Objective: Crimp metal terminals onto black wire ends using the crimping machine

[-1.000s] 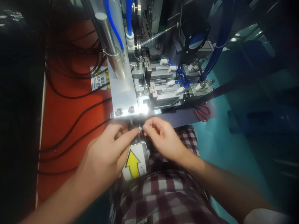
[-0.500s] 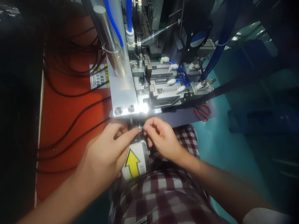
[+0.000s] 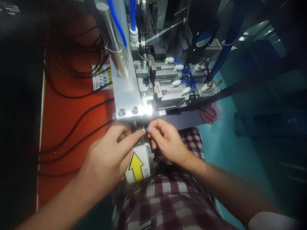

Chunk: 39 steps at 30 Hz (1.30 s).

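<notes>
Between my two hands is a small bunch of thin coloured wires (image 3: pixel 144 131), with red, white and green strands showing. My left hand (image 3: pixel 111 151) is closed, thumb and forefinger pinching the wires from the left. From the right, my right hand (image 3: pixel 165 140) pinches the wire ends between thumb and fingertips. The fingers cover most of the wires, so their ends cannot be made out. Both hands are just in front of the metal machine plate (image 3: pixel 128 95). Below them is a white label with a yellow arrow (image 3: pixel 136 164).
Pneumatic cylinders (image 3: pixel 170 94) with white fittings and blue tubes stand behind my hands. Red-handled scissors or snips (image 3: pixel 209 115) lie at the right on a dark strip. Black cables (image 3: pixel 81 118) cross the orange surface (image 3: pixel 64 127) at left. A checkered apron (image 3: pixel 168 198) covers my lap.
Both hands keep their pinch on the wires in almost the same place. The view has shifted very slightly.
</notes>
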Each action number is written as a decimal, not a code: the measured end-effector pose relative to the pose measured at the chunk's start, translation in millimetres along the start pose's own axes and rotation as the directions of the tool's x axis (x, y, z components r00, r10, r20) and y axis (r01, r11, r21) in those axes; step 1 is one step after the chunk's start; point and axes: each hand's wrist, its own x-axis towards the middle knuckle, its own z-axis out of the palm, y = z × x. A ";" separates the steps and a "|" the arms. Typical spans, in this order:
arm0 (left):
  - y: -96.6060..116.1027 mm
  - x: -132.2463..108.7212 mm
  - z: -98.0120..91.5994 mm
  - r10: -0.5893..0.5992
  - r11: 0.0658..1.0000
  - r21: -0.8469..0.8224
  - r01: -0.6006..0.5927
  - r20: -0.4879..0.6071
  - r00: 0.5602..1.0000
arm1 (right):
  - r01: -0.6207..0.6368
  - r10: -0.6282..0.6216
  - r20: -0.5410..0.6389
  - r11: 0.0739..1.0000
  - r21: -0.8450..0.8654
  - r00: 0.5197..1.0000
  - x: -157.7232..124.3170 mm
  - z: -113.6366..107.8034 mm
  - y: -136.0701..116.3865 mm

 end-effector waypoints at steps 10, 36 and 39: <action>-1.4 -1.5 3.1 0.018 0.999 0.034 -0.017 -0.018 1.000 | 0.036 -0.036 0.002 0.998 -0.041 0.999 0.2 -0.8 0.1; -2.1 -1.5 1.7 -0.009 1.000 -0.013 0.009 0.002 1.000 | -0.044 0.044 0.012 0.998 -0.047 0.999 -1.0 0.0 -7.3; -2.3 -2.1 1.9 0.001 1.000 -0.006 -0.001 -0.001 1.000 | -0.040 0.041 0.014 0.998 -0.058 0.999 -1.1 -0.7 -6.8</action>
